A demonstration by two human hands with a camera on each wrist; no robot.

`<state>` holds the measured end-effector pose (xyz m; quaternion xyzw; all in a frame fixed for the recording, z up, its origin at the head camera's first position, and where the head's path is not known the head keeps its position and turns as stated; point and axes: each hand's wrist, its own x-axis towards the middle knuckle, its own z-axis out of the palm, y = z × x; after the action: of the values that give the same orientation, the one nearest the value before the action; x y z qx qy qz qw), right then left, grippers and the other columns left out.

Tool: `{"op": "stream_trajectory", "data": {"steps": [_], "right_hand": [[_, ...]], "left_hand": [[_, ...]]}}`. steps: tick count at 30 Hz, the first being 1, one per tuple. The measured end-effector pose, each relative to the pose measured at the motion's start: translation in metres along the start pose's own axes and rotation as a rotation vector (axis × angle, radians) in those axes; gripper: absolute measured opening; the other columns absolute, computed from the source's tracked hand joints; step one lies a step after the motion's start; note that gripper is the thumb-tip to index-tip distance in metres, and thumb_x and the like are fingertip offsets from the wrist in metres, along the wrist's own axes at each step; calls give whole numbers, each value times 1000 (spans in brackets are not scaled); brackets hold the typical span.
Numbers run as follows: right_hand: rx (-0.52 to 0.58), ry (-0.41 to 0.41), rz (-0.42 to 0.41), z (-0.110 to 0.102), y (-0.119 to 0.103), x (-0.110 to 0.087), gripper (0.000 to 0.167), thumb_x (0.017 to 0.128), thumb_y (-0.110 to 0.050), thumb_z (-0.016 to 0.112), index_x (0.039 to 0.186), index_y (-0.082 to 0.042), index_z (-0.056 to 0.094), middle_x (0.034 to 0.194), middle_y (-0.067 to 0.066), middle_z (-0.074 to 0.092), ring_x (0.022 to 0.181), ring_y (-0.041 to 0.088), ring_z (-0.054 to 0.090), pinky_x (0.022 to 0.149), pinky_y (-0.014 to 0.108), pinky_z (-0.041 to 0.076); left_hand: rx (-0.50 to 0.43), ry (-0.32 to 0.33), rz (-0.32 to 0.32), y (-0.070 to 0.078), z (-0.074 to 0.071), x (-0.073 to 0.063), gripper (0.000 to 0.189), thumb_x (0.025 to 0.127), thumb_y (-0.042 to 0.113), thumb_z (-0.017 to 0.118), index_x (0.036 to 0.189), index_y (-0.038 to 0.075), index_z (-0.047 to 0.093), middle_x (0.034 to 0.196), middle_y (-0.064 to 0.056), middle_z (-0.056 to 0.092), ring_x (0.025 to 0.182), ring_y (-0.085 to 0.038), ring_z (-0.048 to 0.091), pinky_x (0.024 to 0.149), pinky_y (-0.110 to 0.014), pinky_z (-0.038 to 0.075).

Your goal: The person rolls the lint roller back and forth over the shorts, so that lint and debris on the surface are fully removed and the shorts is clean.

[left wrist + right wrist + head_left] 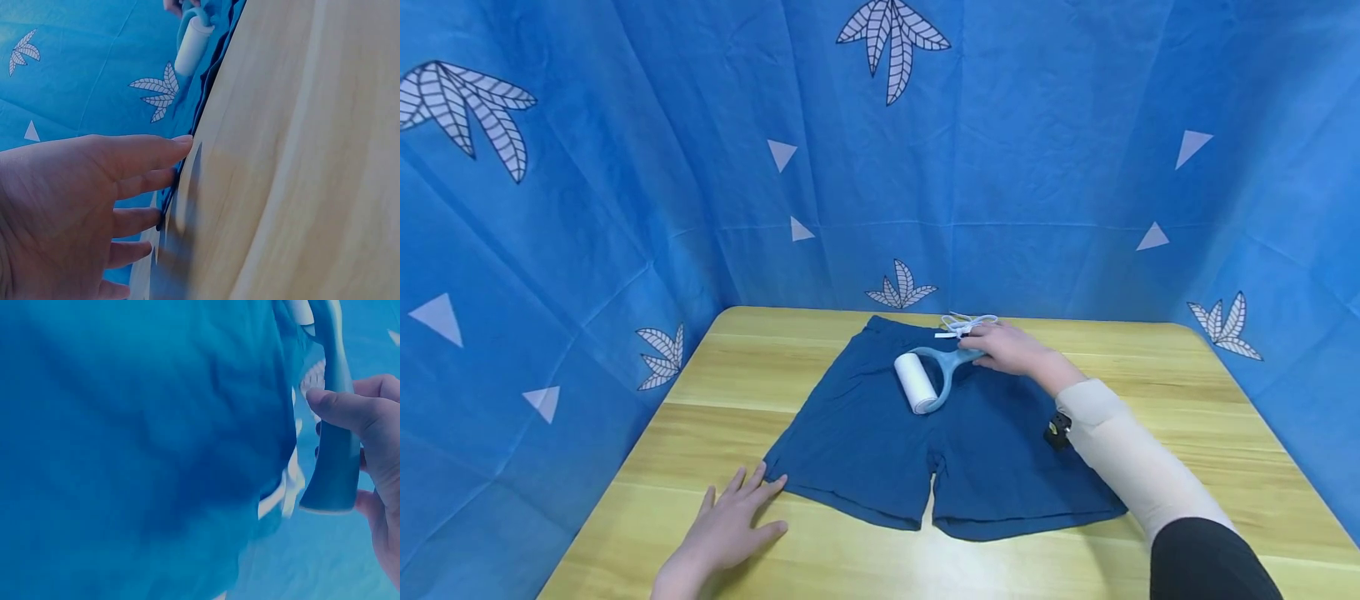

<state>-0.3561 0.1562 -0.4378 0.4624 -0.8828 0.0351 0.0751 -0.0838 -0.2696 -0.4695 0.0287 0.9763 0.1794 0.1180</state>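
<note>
A pair of dark blue shorts (850, 433) lies spread on the wooden table, waistband at the far side. My right hand (1009, 348) grips the light blue handle of a lint roller (916, 383), whose white roll lies over the middle of the shorts. In the right wrist view the thumb and fingers close round the handle (337, 456). With fingers spread, my left hand (726, 529) rests at the near left corner of the shorts, fingertips right at the leg hem. The left wrist view shows that hand (75, 206) beside the fabric edge.
White drawstrings (966, 323) are tied at the waistband, close to the right hand. The wooden table (1187, 400) extends around the shorts. Blue patterned cloth (1037, 167) hangs behind the table and along both sides.
</note>
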Motion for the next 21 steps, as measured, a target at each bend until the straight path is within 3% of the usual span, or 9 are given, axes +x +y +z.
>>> {"op": "stream_trajectory", "data": {"steps": [3, 7, 13, 21], "right_hand": [[-5, 15, 30, -2, 9, -12, 24, 85, -13, 75, 107, -14, 65, 110, 10, 69, 104, 30, 63, 88, 51, 52], [73, 38, 107, -4, 16, -22, 24, 84, -10, 75, 106, -12, 65, 108, 9, 67, 99, 28, 61, 86, 49, 50], [139, 105, 217, -16, 16, -27, 27, 85, -8, 73, 110, -12, 64, 105, 8, 66, 91, 26, 54, 83, 49, 41], [138, 149, 175, -34, -10, -5, 30, 85, -10, 75, 114, -12, 65, 113, 9, 67, 102, 28, 56, 93, 53, 42]], "left_hand": [[9, 10, 7, 0, 1, 1, 67, 86, 53, 65, 144, 24, 49, 158, -14, 33, 144, -50, 25, 106, -80, 10], [13, 18, 11, 0, 2, 1, 67, 85, 54, 66, 143, 23, 50, 158, -14, 33, 143, -50, 25, 105, -81, 11], [3, 14, 7, 1, 1, 1, 67, 86, 53, 65, 143, 23, 50, 158, -14, 33, 144, -50, 25, 106, -80, 10], [10, 22, 6, 2, 1, 1, 65, 86, 52, 66, 142, 22, 52, 157, -15, 34, 144, -49, 26, 106, -80, 11]]}}
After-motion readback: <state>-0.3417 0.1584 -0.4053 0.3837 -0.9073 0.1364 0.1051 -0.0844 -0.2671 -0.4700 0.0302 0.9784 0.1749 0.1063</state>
